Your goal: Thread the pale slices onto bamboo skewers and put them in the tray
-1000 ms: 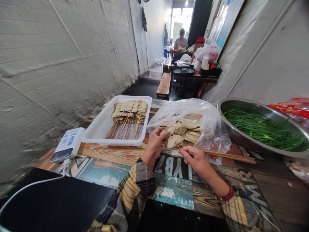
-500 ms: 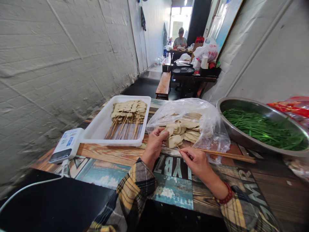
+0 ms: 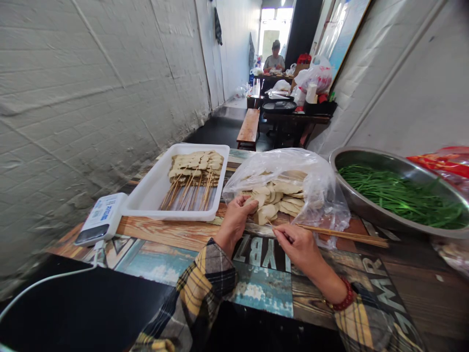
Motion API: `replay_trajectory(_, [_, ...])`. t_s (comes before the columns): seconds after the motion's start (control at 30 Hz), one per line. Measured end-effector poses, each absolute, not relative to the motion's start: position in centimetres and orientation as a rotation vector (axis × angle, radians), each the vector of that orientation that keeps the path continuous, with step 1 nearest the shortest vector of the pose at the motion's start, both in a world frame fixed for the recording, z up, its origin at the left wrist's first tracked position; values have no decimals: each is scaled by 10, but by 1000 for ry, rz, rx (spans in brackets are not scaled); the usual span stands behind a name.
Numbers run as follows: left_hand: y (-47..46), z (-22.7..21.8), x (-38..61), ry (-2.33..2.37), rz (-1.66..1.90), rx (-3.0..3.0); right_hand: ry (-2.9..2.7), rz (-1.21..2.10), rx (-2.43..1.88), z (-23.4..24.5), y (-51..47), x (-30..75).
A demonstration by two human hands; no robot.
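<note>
My left hand (image 3: pixel 234 220) pinches a thin, floppy beige food slice (image 3: pixel 266 214) between thumb and fingers, at the mouth of a clear plastic bag (image 3: pixel 326 195). More beige slices (image 3: pixel 291 203) spill from that bag just behind my fingers. Close by on the right, my right hand (image 3: pixel 298 244) grips a thin bamboo skewer (image 3: pixel 270 223), its far end meeting the slice's lower edge. How deep the tip sits cannot be made out. Loose bamboo skewers (image 3: pixel 351 236) lie on the table behind my right hand.
Skewered slices (image 3: pixel 198 161) fill the back of a white tray (image 3: pixel 141 213) on the left, beside a white scale (image 3: pixel 104 215) with a cable. A steel bowl (image 3: pixel 350 208) of green chives (image 3: pixel 399 195) stands right. Farther off are a bench (image 3: pixel 248 126) and a seated person (image 3: pixel 274 59).
Both hands have hardly moved. A slightly shorter length of skewer shows between the slice and my right fingertips.
</note>
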State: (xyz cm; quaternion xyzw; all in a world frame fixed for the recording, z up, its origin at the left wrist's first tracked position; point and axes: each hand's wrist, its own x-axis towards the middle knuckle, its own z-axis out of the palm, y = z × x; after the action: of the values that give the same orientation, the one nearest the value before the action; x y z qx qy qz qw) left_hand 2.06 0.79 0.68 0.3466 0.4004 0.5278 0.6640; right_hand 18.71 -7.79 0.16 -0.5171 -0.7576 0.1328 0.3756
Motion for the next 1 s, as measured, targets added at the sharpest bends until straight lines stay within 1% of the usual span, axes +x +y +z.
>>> replay_trajectory(0.23, [7, 7, 20, 913, 1132, 807, -1923, 375, -1335, 1, -77, 188])
replay_trajectory(0.43, [3, 13, 20, 869, 1092, 799, -1776, 660, -1368, 1, -71, 190])
replay_trajectory(0.53, [4, 10, 19, 827, 1090, 775, -1701, 742, -1378, 2, -70, 190])
replay_trajectory(0.73, [8, 5, 17, 793, 1051, 800, -1653, 766, -1374, 3, -70, 193])
replay_trajectory(1.0, [6, 10, 17, 803, 1063, 782, -1700, 726, -1368, -1, -70, 193])
